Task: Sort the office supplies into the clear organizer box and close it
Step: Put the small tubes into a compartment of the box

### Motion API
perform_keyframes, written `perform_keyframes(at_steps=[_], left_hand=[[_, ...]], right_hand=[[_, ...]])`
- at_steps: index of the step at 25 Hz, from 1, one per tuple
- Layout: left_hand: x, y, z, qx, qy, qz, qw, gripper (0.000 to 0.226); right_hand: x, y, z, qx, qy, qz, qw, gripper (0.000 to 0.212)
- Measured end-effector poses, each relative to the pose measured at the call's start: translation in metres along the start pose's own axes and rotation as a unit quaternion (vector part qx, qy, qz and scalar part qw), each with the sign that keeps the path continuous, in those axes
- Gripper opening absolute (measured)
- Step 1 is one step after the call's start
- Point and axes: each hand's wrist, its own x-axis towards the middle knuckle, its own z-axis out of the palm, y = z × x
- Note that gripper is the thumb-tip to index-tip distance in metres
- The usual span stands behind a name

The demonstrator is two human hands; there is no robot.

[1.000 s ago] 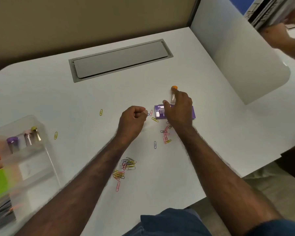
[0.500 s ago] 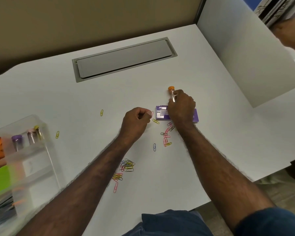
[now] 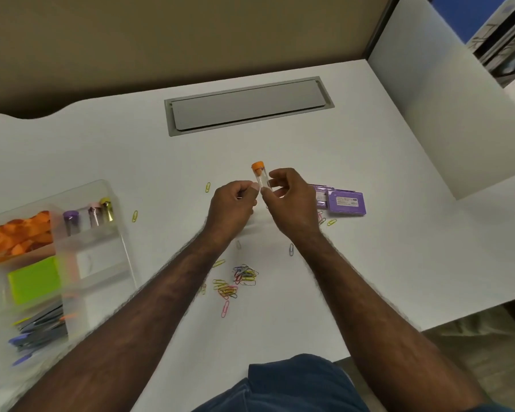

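Clear tube (image 3: 261, 177) upright, pinched in right hand (image 3: 290, 200) fingers (image 3: 267, 194), left hand (image 3: 232, 205) touching

Office cubicle: white counter (image 3: 369, 263) w/ grey cable-access hatch (image 3: 249, 105), tan partition wall (image 3: 161, 34), white divider panel (image 3: 446, 114), scattered paper clips (image 3: 244, 273).

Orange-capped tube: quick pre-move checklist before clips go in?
1. Tube held: ok, right hand pinches it off the desk.
2. Orange cap removed: not ok, it sits on the tube.
3. Left hand holding clips: cannot tell, fist curled.
4. Loose paper clips collected: not ok, scattered on the desk.
5. Organizer box open: ok, compartments exposed.
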Motion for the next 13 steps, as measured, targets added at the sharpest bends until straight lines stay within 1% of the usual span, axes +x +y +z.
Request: perform_keyframes(at_steps=[3, 7, 13], left_hand=[[-0.008, -0.007, -0.032, -0.025, 0.013, 0.001, 1.000, 0.019], [-0.020, -0.022, -0.089, -0.050, 0.052, 0.001, 0.997, 0.020], [-0.033, -0.054, -0.184, -0.042, 0.110, -0.011, 0.993, 0.026]], right_hand=[[-0.029, -0.033, 0.018, 0.028, -0.027, -0.016, 0.999, 0.033], [-0.064, -0.071, 0.052, 0.052, -0.055, -0.031, 0.997, 0.025], [-0.102, -0.128, 0.118, 0.082, -0.117, -0.058, 0.988, 0.023]])
